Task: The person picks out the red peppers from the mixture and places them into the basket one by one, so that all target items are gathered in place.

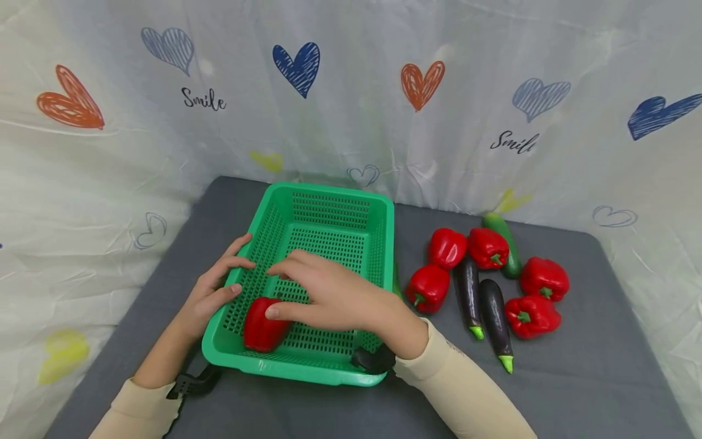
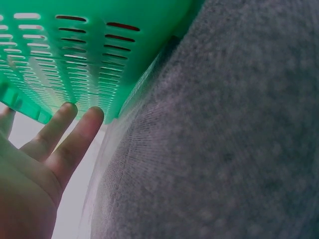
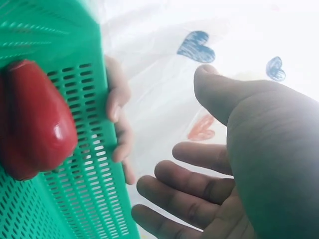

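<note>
A green plastic basket point(image 1: 333, 379) with slotted walls stands at the left of the grey table. One red bell pepper point(image 1: 262, 332) lies inside, at its near left corner; in the right wrist view the pepper point(image 3: 42, 122) rests close to the wall. My left hand point(image 1: 205, 299) holds the basket's left rim, thumb and some fingertips over the edge. In the left wrist view, two fingers point(image 2: 75, 144) reach along the outer wall. Over the basket hovers my right hand point(image 1: 334, 296), fingers spread and empty, its thumb overlapping the pepper in the head view.
Right of the basket lie several red bell peppers point(image 1: 429, 288), two dark eggplants point(image 1: 495, 314) and a green cucumber point(image 1: 501, 238). A green item point(image 1: 397, 283), mostly hidden, touches or nearly touches the basket's right side. A white curtain point(image 1: 351, 122) with printed hearts hangs behind the table.
</note>
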`<state>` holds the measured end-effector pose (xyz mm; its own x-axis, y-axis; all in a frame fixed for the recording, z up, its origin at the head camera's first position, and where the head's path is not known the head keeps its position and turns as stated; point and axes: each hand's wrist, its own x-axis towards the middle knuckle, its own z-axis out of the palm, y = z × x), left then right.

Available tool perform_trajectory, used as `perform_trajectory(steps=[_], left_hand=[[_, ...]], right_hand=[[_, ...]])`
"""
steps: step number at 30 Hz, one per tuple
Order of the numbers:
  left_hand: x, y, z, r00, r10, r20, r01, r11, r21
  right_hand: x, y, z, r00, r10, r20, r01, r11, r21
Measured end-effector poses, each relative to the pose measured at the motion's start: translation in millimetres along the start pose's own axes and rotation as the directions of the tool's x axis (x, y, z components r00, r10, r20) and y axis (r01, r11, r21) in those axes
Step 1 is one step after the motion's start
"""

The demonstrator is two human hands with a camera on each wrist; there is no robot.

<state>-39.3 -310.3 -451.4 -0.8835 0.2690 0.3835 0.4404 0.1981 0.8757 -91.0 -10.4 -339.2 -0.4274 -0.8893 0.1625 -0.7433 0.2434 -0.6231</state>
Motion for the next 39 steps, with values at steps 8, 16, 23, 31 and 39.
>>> perform_trajectory(steps=[8, 16, 23, 31, 39], left_hand=[[2.2, 4.1, 0.5, 1.0, 0.012, 0.004, -0.012, 1.0, -0.007], [2.9, 8.8, 2.3, 0.999, 0.043, 0.007, -0.042, 0.999, -0.017], [1.9, 10.1, 1.5, 0.999, 0.032, 0.005, -0.032, 0.999, -0.006], [0.2, 7.9, 1.7, 1.0, 0.019, 0.002, -0.019, 1.0, -0.01], [-1.2, 5.0, 1.5, 1.0, -0.004, -0.003, 0.004, 1.0, -0.012]], right_hand=[[-10.1, -2, -8, 0.999, -0.006, -0.035, 0.006, 1.0, -0.008], [-21.3, -2, -15, 0.997, -0.003, -0.071, 0.0, 0.999, -0.032], [-36.5, 4, -21, 0.993, 0.056, -0.104, -0.055, 0.998, 0.014], [-57.9, 12, -27, 0.983, 0.077, -0.168, -0.071, 0.997, 0.039], [-79.8, 28, -29, 0.969, 0.074, -0.237, -0.075, 0.997, 0.005]])
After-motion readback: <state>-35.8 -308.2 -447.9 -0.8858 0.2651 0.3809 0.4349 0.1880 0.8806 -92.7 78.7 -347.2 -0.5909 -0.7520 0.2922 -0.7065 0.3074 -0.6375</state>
